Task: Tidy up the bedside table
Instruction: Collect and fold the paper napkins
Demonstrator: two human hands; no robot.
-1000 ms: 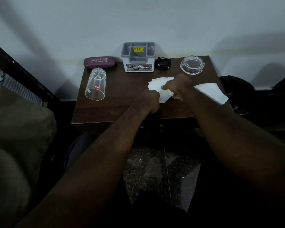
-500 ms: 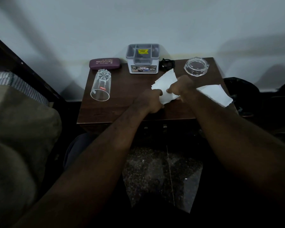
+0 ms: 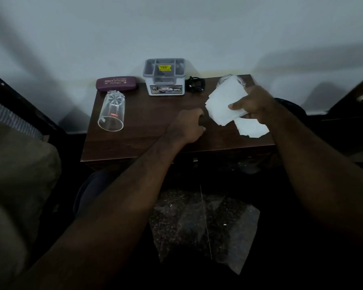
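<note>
My right hand (image 3: 254, 102) holds a stack of white paper pieces (image 3: 223, 101) lifted above the right part of the dark wooden bedside table (image 3: 147, 130). Another white paper (image 3: 250, 127) lies on the table just below that hand. My left hand (image 3: 188, 126) rests on the table's middle with its fingers curled and nothing in it. A clear drinking glass (image 3: 111, 111) lies on its side at the left. A maroon spectacle case (image 3: 116, 83) sits at the back left.
A grey and white organiser box (image 3: 165, 77) stands at the back centre, with a small black item (image 3: 195, 84) to its right. A clear glass dish (image 3: 227, 78) is partly hidden behind the held papers. A bed edge (image 3: 19, 143) lies to the left.
My right hand has lifted the paper stack up and to the right, away from my left hand. My left hand has let go of the paper and stays on the table.
</note>
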